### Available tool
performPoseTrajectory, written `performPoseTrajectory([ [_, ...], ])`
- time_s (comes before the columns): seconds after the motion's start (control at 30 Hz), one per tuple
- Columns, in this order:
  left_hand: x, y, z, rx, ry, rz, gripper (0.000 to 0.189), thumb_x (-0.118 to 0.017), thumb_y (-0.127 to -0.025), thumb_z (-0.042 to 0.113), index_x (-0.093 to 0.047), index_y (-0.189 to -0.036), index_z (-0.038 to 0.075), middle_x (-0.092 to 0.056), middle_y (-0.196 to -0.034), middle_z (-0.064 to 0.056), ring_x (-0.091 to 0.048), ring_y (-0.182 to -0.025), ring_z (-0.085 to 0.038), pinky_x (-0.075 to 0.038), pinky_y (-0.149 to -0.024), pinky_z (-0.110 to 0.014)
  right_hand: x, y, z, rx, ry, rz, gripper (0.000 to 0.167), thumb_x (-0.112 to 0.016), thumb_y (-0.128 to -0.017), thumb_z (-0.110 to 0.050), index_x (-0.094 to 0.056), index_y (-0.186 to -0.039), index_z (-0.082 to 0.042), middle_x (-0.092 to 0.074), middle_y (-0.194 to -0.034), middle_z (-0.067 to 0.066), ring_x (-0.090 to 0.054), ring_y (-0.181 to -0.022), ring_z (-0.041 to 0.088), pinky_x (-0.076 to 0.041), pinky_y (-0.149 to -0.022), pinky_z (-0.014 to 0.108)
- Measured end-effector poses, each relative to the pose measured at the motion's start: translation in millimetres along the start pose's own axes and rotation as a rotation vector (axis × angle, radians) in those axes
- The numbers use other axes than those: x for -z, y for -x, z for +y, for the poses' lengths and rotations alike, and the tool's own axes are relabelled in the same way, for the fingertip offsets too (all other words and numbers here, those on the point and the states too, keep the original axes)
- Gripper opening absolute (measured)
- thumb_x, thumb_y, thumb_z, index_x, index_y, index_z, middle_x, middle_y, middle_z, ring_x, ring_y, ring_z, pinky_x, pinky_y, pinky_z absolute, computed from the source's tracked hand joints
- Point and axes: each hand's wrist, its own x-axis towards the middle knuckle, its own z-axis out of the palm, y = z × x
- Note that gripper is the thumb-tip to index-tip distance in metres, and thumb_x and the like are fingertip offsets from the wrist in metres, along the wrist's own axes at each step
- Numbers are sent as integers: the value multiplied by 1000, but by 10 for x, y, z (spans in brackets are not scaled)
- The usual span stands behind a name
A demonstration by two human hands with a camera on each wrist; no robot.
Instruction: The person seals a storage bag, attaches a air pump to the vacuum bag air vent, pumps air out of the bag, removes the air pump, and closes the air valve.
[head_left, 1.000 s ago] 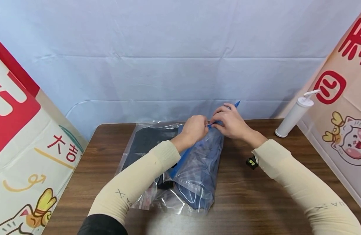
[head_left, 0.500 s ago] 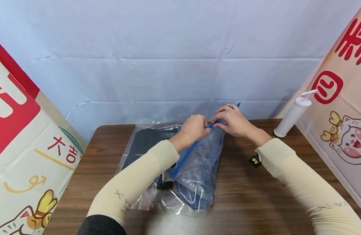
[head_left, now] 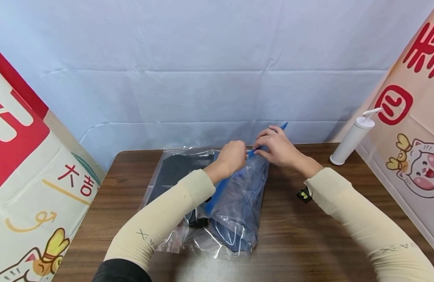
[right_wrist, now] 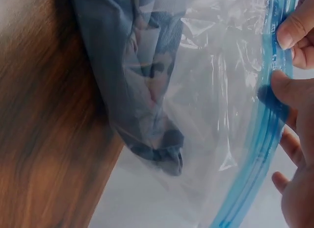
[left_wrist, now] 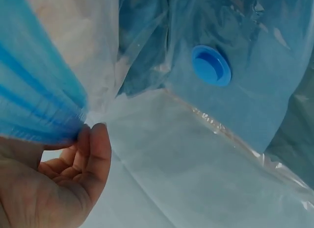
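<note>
Blue, long and stripy, the plastic zip strip (right_wrist: pixel 250 174) is what both hands have hold of. It edges a big clear plastic bag (head_left: pixel 202 246) that lies on the brown wooden table (head_left: pixel 301 235). Make the middle of the bag a clock, with twelve by the wall. The left hand (head_left: pixel 232 156) is at one o'clock, its fingers curled tight on the strip. The right hand (head_left: pixel 276 148) is at two o'clock, just beside it, with its thumb and fingers pinching the strip too.

The step looks like squeezing along the strip. To do it well, I think, one hand should hold firm while the other presses little by little, with the strip flat and straight. It bends between the hands, so a bump could leave a gap. Cloth should be kept out of it.

The bag is shiny and crinkly. Soft blue-grey cloth (head_left: pixel 236 235) shows through at about four o'clock, and dark green-grey cloth (head_left: pixel 178 168) toward ten or eleven. I cannot tell if both are inside. A round blue plastic cap (left_wrist: pixel 211 65) sits on clear plastic in the left wrist view.
</note>
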Motion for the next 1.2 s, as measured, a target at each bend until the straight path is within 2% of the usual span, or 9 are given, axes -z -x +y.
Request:
performPoseTrajectory([
  [0.13,-29,-17,-6,-15,9,28,36,-59,-104,13,-53,-68,15,-47,-56,3,-44,-46,-9,-35,-46,-23,-30,7,2,14,9,26,9,-79,-87,-4,-78,-93,-11,-74,-97,6,-61,-107,31,-24,-112,67],
  [0.2,-37,-35,-10,-22,20,51,39,-59,-102,13,-46,-66,16,-38,-53,4,-37,-44,-9,-31,-46,-23,-42,10,1,11,28,35,10,-80,-86,-3,-78,-92,-10,-74,-95,5,-61,-106,31,-25,-112,67],
  [0.27,-34,-55,-19,-24,25,64,39,-59,-101,13,-43,-66,16,-35,-54,4,-34,-45,-9,-30,-47,-23,-49,0,-6,9,42,30,9,-81,-86,-5,-78,-93,-9,-74,-95,5,-62,-106,31,-25,-112,66],
  [0.33,-28,-73,-26,-26,10,70,35,-60,-101,14,-47,-69,16,-41,-58,4,-40,-48,-9,-34,-50,-23,-46,-13,-14,7,44,9,9,-81,-86,-7,-78,-95,-9,-74,-96,6,-61,-107,32,-26,-112,64],
  [0.53,-7,-103,-22,-25,-40,31,26,-57,-105,15,-61,-79,13,-60,-74,0,-56,-61,-12,-44,-58,-26,26,-41,22,-33,1,-77,15,-81,-88,-14,-78,-103,-12,-73,-105,7,-57,-115,35,-28,-109,64],
  [0.7,-2,-90,-17,-18,-37,24,24,-58,-104,16,-60,-81,12,-60,-75,0,-58,-62,-12,-45,-60,-26,91,-34,87,-67,-13,-104,14,-81,-88,-14,-78,-102,-12,-71,-111,10,-55,-118,36,-25,-110,67],
  [0.9,-26,-71,-13,-21,-19,34,25,-59,-104,16,-59,-80,12,-57,-71,0,-56,-60,-12,-43,-58,-26,103,-22,100,-68,-14,-108,10,-81,-88,-12,-79,-98,-12,-72,-109,10,-57,-117,35,-22,-114,67],
  [1.03,-42,-73,-18,-12,21,30,18,-59,-105,17,-65,-89,10,-62,-77,-1,-58,-62,-12,-46,-61,-26,105,-9,117,-73,-16,-120,14,-80,-89,-11,-79,-103,-11,-73,-108,8,-58,-117,34,-22,-114,66],
  [1.2,-42,-78,-17,16,78,1,19,-59,-105,19,-73,-111,8,-72,-98,-4,-64,-72,-11,-54,-72,-29,93,2,122,-67,-38,-135,15,-75,-93,-9,-79,-107,-11,-74,-107,7,-61,-112,33,-22,-113,67],
])
